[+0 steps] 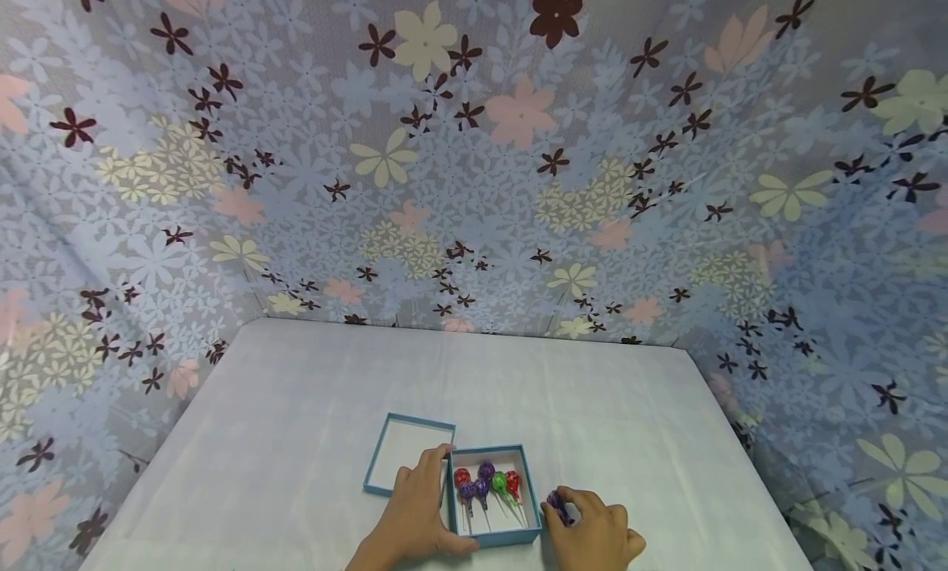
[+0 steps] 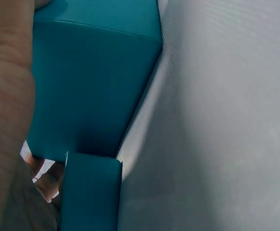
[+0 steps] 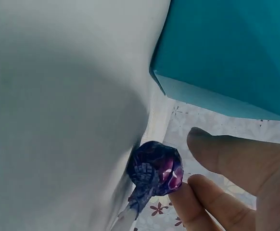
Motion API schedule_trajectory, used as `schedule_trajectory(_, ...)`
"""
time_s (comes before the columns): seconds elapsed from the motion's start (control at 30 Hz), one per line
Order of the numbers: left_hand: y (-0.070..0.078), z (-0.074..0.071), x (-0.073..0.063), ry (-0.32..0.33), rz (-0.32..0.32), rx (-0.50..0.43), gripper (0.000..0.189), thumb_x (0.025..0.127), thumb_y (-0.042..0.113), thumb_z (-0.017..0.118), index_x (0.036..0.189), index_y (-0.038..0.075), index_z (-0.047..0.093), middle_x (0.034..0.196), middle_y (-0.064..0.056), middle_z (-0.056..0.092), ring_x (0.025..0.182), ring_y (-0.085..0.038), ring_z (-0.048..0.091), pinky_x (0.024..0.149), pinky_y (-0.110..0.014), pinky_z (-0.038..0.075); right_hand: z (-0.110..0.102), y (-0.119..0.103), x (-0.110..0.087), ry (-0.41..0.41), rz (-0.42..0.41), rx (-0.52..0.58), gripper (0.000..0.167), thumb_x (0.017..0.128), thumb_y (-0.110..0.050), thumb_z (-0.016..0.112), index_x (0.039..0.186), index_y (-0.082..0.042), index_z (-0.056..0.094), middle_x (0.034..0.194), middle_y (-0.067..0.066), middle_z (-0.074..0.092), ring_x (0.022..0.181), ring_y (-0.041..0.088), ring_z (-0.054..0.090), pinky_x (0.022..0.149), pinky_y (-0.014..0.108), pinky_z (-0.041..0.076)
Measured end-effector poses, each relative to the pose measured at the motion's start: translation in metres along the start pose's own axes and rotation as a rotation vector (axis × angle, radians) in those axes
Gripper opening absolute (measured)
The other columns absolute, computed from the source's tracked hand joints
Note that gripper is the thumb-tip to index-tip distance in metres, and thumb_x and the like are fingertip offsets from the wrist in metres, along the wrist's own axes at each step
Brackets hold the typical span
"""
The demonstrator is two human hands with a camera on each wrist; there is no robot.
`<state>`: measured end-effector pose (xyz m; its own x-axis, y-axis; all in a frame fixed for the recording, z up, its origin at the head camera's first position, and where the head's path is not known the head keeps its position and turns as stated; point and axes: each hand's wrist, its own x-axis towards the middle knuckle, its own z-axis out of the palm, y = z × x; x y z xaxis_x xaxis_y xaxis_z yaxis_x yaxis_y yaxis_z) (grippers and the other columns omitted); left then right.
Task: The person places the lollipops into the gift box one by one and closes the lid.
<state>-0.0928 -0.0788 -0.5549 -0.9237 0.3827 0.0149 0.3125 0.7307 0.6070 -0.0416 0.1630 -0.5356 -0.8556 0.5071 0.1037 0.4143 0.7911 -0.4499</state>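
A teal box (image 1: 511, 537) with a white inside stands on the table, holding several wrapped lollipops: red, purple and a green one (image 1: 499, 483). My left hand (image 1: 415, 509) grips this box along its left side, thumb at the front wall and fingers at the back left corner. Right of the box, my right hand (image 1: 596, 534) is at a purple lollipop (image 3: 155, 168) on the table. In the right wrist view the fingers (image 3: 193, 204) touch or nearly touch its wrapped head, while the thumb stands apart from it.
The box's shallow teal lid (image 1: 378, 490) lies inner side up at the left, close behind my left hand. A white cloth covers the table (image 1: 629, 415). Flowered fabric (image 1: 474, 184) hangs around its back and sides.
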Motion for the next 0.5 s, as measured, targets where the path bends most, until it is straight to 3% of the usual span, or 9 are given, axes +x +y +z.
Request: schedule_trajectory(0.5, -0.002, 0.0015, 0.0008, 0.006, 0.003, 0.011, 0.139, 0.047, 0.088, 0.076, 0.154, 0.014, 0.026, 0.142, -0.005, 0.047, 0.115, -0.016, 0.049, 0.086, -0.036, 0.033, 0.0004, 0.0008, 0.0018, -0.032, 0.036, -0.038, 0.035, 0.072, -0.028, 0.089, 0.101, -0.013, 0.078, 0.107, 0.014, 0.073, 0.092, 0.032, 0.05, 0.082, 0.058, 0.026)
